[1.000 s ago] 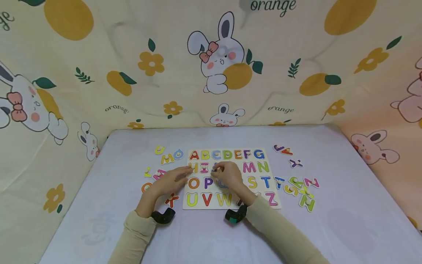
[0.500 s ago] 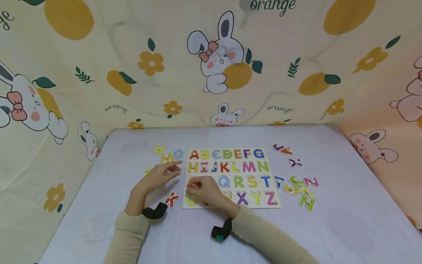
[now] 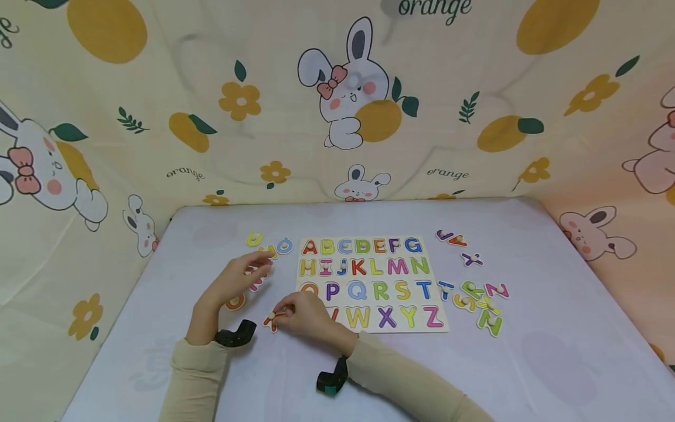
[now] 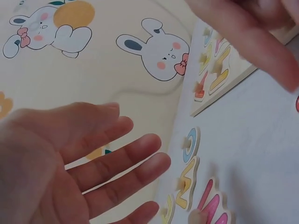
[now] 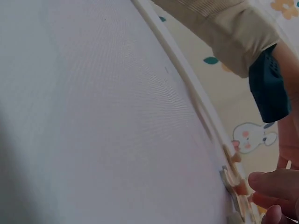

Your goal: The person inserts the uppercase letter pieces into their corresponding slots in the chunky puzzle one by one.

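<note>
My right hand (image 3: 306, 316) reaches to the red K piece (image 3: 271, 324) left of the letter board (image 3: 369, 332). Its fingertips are at the piece's knob, which still shows beside them; a firm pinch is not visible. The right wrist view has the fingertips (image 5: 264, 183) close beside a wooden knob. My left hand (image 3: 234, 280) hovers over the pieces on the left, fingers spread and holding nothing. Below it are a pink M piece (image 4: 212, 205), a yellow M piece (image 4: 187, 184) and a blue O piece (image 3: 285, 245). Knobbed pieces A through J sit in the board.
An orange O piece (image 3: 235, 302) lies by the left wrist, and a yellow U piece (image 3: 255, 239) at the back left. Right of the board lie several loose letters, among them a blue T (image 3: 445, 288), a purple X (image 3: 471, 259) and a green N (image 3: 490, 322). Patterned cloth (image 3: 453, 70) hangs behind.
My right hand has left the J piece seated in the second row and moved left and nearer to the red K. My left hand has drawn back left from the board's edge.
</note>
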Action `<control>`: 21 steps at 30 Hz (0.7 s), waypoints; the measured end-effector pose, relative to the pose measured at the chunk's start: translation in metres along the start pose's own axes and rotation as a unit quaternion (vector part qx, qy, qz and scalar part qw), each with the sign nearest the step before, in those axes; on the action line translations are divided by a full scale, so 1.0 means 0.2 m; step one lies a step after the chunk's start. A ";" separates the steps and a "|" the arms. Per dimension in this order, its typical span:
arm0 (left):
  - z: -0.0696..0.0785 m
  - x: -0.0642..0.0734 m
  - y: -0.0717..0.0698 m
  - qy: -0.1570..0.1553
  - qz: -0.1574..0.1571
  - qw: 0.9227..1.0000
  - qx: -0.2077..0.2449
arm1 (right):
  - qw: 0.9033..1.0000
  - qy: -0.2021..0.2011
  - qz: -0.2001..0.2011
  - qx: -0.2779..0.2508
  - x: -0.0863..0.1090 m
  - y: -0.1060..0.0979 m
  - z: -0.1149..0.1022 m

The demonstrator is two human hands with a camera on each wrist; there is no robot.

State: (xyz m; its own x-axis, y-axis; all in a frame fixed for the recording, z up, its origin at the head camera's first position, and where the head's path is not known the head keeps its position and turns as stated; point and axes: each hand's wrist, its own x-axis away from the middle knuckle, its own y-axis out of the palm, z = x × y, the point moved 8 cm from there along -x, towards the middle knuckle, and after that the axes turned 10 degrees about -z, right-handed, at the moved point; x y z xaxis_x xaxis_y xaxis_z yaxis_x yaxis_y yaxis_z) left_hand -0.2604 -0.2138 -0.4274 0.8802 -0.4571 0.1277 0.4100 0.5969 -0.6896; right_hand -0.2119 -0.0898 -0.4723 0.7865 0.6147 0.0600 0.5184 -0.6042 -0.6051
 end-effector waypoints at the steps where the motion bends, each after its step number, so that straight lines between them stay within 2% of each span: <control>1: 0.00 0.00 0.00 0.001 0.001 1.000 0.000 | 1.000 0.006 -0.004 -0.002 0.00 0.01 0.00; 10: 0.00 0.02 -0.02 -0.004 0.004 1.000 0.003 | 0.999 0.032 -0.003 0.028 -0.02 0.03 0.01; 15: -0.01 0.02 -0.03 -0.011 0.003 1.000 -0.003 | 0.998 0.031 0.013 0.053 -0.03 0.04 0.01; 21: 0.00 0.02 -0.03 -0.017 0.004 1.000 -0.005 | 0.998 0.028 0.027 0.048 -0.02 0.03 0.00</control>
State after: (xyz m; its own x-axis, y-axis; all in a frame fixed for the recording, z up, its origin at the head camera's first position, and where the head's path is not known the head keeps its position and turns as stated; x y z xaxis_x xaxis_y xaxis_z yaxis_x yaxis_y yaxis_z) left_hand -0.2591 -0.2200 -0.4235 0.8908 -0.4303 0.1459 0.4011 0.5939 -0.6974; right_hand -0.2128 -0.0961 -0.4771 0.8309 0.5522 0.0683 0.4432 -0.5826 -0.6813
